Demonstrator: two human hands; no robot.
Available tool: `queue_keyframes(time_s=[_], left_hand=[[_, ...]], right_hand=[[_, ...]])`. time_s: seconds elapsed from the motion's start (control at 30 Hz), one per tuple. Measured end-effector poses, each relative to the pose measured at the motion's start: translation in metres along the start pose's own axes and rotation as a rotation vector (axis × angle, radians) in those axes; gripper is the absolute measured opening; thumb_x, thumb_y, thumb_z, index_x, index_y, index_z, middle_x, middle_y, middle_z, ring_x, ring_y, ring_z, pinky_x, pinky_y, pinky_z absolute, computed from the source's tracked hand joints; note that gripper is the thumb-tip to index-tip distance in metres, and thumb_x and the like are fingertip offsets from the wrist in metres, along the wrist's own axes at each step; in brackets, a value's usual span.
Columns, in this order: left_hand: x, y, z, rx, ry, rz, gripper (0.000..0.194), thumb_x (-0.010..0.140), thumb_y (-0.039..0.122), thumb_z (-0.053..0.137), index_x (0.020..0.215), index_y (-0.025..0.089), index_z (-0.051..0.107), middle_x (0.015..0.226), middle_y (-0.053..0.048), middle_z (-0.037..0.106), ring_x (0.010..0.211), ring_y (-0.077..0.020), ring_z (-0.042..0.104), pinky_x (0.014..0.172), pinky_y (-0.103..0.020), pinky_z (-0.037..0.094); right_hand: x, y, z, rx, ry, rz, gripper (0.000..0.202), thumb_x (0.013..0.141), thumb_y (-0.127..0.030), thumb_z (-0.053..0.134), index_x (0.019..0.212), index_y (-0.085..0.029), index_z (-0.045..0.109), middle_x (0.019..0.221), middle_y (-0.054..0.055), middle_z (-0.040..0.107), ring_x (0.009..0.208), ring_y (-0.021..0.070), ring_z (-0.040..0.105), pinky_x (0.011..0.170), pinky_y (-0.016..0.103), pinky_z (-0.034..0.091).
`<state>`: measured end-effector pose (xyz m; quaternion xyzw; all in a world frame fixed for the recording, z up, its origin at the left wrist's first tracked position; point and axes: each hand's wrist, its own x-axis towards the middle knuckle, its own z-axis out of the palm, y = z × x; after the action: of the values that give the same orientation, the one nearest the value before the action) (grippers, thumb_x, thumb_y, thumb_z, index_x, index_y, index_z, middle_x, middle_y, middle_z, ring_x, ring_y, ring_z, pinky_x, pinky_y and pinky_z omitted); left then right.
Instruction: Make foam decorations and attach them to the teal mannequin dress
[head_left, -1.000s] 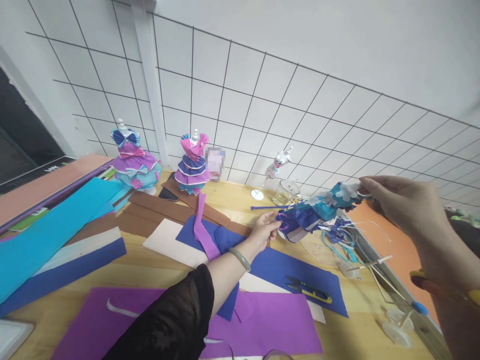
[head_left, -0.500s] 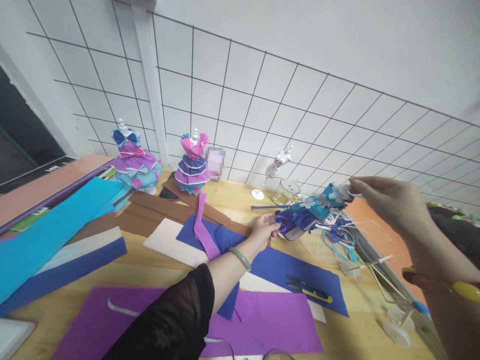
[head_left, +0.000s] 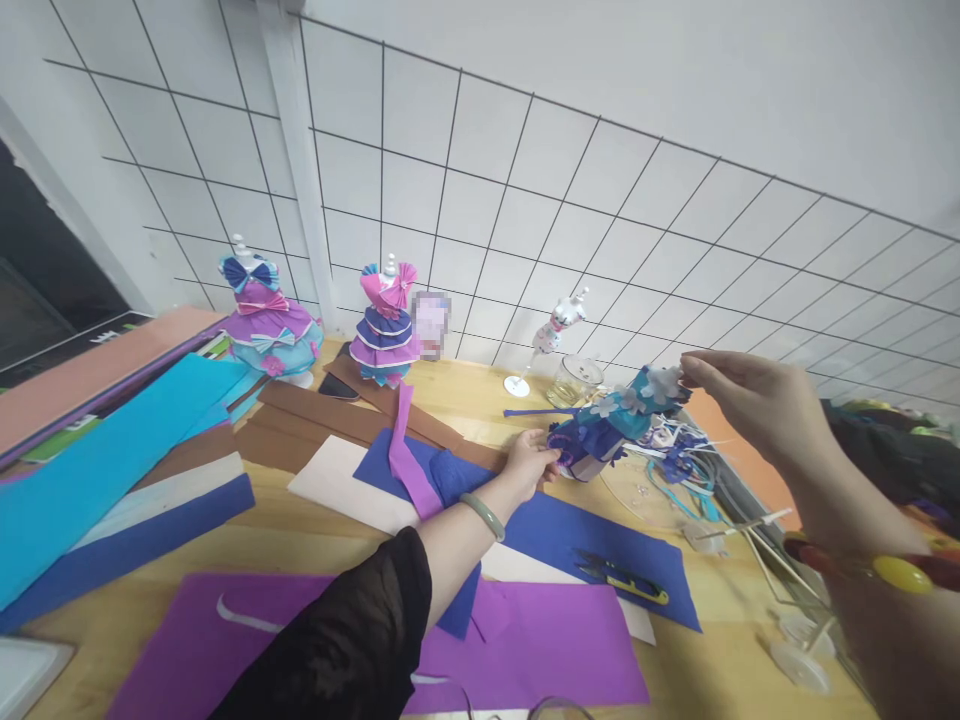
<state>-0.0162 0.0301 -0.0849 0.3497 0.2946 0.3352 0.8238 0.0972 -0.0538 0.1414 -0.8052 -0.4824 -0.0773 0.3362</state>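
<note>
Both hands hold the blue-and-teal paper dress tilted just in front of the glass jar: the left hand pinches its skirt hem, the right hand grips its top. Since a second ago, the dress and right hand have shifted slightly left, nearer the jar.

Her left arm, in a dark sleeve with a pale bangle at the wrist, stretches forward, the left hand with fingers curled in a light grip. The right hand is raised, fingertips pinched together.
</note>
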Motion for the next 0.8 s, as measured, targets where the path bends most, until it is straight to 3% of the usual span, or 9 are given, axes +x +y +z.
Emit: queue_keyframes(time_s=[0.17,0.33,0.5,0.6,0.67,0.73,0.8], left_hand=[[-0.001,0.001,0.001,-0.015,0.001,-0.002,0.051,0.069,0.005,0.057,0.115,0.012,0.035,0.055,0.005,0.053,0.036,-0.0055,0.046,0.034,-0.016,0.034],[-0.001,0.000,0.000,-0.038,-0.007,0.002,0.051,0.069,0.004,0.057,0.114,0.012,0.036,0.058,0.004,0.054,0.036,-0.0054,0.047,0.034,-0.016,0.033],[0.000,0.000,0.000,-0.050,-0.008,0.005,0.049,0.069,0.002,0.055,0.113,0.012,0.037,0.057,0.005,0.052,0.036,-0.0051,0.046,0.034,-0.015,0.033],[-0.001,0.001,0.001,-0.054,-0.013,-0.001,0.048,0.069,0.003,0.055,0.113,0.013,0.037,0.058,0.005,0.052,0.036,-0.0047,0.045,0.033,-0.015,0.032],[-0.002,0.003,0.001,-0.054,-0.016,-0.007,0.047,0.069,0.003,0.056,0.112,0.013,0.038,0.058,0.005,0.052,0.036,-0.0040,0.044,0.034,-0.015,0.032],[-0.004,0.004,0.001,-0.054,-0.018,-0.014,0.047,0.069,0.003,0.056,0.112,0.013,0.038,0.060,0.004,0.053,0.036,-0.0035,0.044,0.034,-0.015,0.032],[-0.005,0.005,0.001,-0.054,-0.020,-0.020,0.048,0.069,0.003,0.055,0.113,0.014,0.038,0.061,0.004,0.053,0.036,-0.0034,0.044,0.034,-0.015,0.032]], right_hand=[[-0.014,0.011,0.002,0.101,0.028,0.033,0.036,0.076,-0.045,0.054,0.100,-0.020,0.064,0.084,0.007,0.069,0.076,0.0164,0.062,0.066,0.027,0.044],[-0.044,0.042,0.019,0.283,0.145,0.077,0.042,0.077,-0.045,0.053,0.109,-0.018,0.058,0.098,0.010,0.065,0.085,0.0176,0.061,0.073,0.028,0.046],[-0.092,0.068,0.054,0.253,0.208,0.215,0.039,0.075,-0.047,0.052,0.088,-0.012,0.061,0.074,0.007,0.063,0.066,0.0174,0.059,0.063,0.029,0.046],[-0.119,0.065,0.080,0.196,-0.117,0.087,0.034,0.077,-0.044,0.049,0.087,-0.014,0.061,0.073,0.006,0.064,0.060,0.0162,0.058,0.057,0.027,0.045],[-0.129,0.058,0.095,0.160,-0.310,-0.030,0.033,0.081,-0.038,0.042,0.097,-0.015,0.060,0.077,0.008,0.066,0.067,0.0177,0.061,0.062,0.028,0.046],[-0.132,0.051,0.109,0.057,-0.423,-0.113,0.036,0.084,-0.033,0.037,0.110,-0.016,0.055,0.077,0.008,0.067,0.069,0.0190,0.062,0.064,0.029,0.045],[-0.129,0.046,0.119,-0.099,-0.457,-0.146,0.038,0.085,-0.029,0.034,0.117,-0.018,0.050,0.078,0.008,0.068,0.069,0.0204,0.064,0.062,0.029,0.044]])
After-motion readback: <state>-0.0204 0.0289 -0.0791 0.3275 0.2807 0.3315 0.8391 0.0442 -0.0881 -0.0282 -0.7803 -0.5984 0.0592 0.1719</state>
